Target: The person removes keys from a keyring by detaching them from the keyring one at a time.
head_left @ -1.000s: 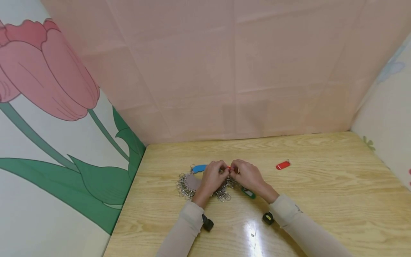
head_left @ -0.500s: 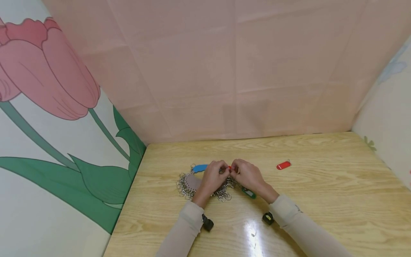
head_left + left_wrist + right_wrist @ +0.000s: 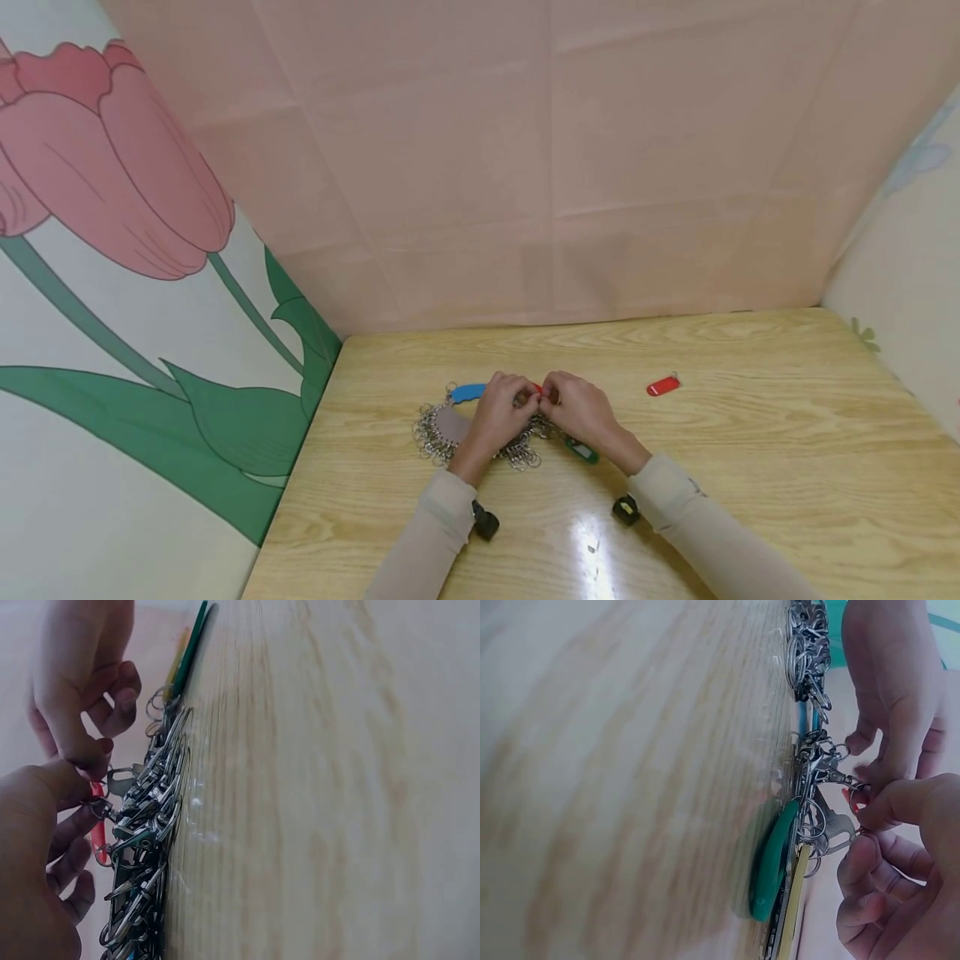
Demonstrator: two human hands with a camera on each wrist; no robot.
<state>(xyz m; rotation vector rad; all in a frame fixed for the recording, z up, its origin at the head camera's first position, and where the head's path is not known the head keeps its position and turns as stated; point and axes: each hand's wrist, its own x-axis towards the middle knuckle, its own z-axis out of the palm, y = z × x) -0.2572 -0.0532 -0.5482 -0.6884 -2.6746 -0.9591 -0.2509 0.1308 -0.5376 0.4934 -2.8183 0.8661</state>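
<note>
Both hands meet over a bunch of silver swivel clasps and split rings [image 3: 433, 433] that fans round a flat mauve-grey piece [image 3: 450, 423]. My left hand [image 3: 498, 418] pinches a small metal key ring [image 3: 854, 796] between thumb and finger. Close beside it, my right hand [image 3: 583, 410] pinches a thin metal ring part at the red key tag [image 3: 98, 832]. Fingers hide most of that tag; in the head view a bit of red shows above the fingertips. A blue tag [image 3: 468, 392] lies at the bunch's far side, and a green key tag [image 3: 581, 450] lies below the right hand.
Another red key tag [image 3: 663, 386] with its ring lies to the right on the wood-grain table [image 3: 787, 450]. A yellow tag [image 3: 795, 900] rests beside the green one. Black wrist cameras [image 3: 484, 520] sit under both wrists. A pink sheet [image 3: 465, 167] hangs behind the table.
Both hands stay nearly in place over the bunch. Only small fingertip shifts show around the red key tag, and a little more of its red is now visible above the fingers.
</note>
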